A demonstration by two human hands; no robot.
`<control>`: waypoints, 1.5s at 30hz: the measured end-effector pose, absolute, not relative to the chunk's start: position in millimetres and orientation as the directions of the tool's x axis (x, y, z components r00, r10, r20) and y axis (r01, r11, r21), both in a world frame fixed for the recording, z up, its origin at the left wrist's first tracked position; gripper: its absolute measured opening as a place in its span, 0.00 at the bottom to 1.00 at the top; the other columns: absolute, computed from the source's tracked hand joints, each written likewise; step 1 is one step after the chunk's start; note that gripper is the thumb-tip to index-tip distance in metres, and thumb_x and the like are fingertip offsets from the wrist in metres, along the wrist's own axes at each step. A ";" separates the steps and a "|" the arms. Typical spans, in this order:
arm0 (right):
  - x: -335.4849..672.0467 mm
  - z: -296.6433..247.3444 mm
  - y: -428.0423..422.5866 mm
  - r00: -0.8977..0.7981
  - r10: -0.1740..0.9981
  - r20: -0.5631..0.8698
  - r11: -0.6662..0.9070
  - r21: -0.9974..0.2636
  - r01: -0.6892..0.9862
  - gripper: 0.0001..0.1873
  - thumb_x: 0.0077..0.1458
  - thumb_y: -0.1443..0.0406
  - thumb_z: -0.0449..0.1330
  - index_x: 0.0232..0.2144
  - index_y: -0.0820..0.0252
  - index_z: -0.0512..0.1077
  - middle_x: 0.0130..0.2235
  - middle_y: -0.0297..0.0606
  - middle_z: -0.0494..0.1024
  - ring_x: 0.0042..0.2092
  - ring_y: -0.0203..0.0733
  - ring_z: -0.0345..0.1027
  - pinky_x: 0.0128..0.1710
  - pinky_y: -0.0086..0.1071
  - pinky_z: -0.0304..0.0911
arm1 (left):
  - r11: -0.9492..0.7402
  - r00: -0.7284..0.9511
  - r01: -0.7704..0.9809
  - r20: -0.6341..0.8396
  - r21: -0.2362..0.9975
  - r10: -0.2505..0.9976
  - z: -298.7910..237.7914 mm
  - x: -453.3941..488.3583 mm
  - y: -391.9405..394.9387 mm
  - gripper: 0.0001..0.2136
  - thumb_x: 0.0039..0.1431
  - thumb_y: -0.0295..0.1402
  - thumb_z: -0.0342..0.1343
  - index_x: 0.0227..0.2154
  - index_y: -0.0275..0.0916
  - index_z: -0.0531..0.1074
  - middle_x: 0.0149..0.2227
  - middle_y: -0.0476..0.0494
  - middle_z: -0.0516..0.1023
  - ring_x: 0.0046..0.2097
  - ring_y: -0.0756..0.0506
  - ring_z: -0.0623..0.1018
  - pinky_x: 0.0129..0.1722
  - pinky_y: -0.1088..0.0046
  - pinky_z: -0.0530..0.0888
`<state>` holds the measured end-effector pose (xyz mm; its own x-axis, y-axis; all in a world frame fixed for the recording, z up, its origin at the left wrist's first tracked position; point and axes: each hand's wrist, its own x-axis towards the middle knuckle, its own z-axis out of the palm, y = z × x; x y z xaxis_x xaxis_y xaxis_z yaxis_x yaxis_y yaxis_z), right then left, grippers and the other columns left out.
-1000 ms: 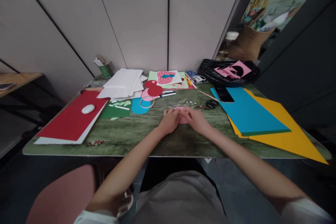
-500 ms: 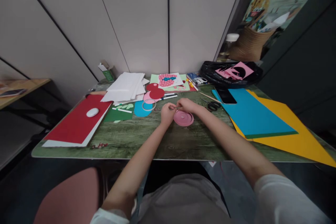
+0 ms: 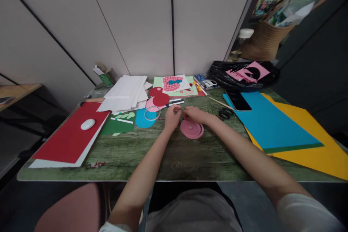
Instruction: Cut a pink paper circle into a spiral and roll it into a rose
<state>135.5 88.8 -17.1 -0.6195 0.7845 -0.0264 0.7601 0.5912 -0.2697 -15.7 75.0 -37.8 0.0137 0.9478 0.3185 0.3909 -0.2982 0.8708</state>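
A pink paper spiral disc (image 3: 193,131) lies on the green wood-grain table (image 3: 179,163) in front of me. Just beyond its upper left edge is my left hand (image 3: 172,117), its fingers curved and a little apart from the thumb, with nothing visible in it. My right hand (image 3: 194,114) is at the disc's far edge, fingertips pressed together and pointing down. Whatever they pinch is too small to make out. To the left of my hands, a roll of tape (image 3: 152,118) lies on a blue paper circle (image 3: 143,120).
Black scissors (image 3: 225,113) and a phone (image 3: 238,100) lie right, beside blue sheets (image 3: 280,127) and yellow sheets (image 3: 312,127). Left are white papers (image 3: 123,92), red sheets (image 3: 67,134) and a white oval object (image 3: 87,124). A pink-beaded card (image 3: 172,83) lies behind.
My hands, which met at the fingertips, have drawn slightly apart. The left fingers have loosened, while the right hand has turned downward by the disc. The whole view has shifted a little.
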 end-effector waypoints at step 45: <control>160.2 16.4 7.0 -0.148 0.952 0.269 0.306 -0.793 0.526 0.04 0.51 0.64 0.57 0.32 0.55 0.70 0.31 0.35 0.75 0.33 0.38 0.69 0.32 0.31 0.64 | 0.067 0.315 0.210 -0.133 0.975 0.940 21.7 -11.5 21.4 0.08 0.52 0.36 0.52 0.31 0.38 0.74 0.23 0.50 0.73 0.22 0.53 0.70 0.21 0.81 0.67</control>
<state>160.2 7.0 16.4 -0.1482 0.9516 0.2694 0.5259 0.3065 -0.7934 -11.5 21.4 21.7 0.3153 0.9396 -0.1329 0.2101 0.0675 0.9753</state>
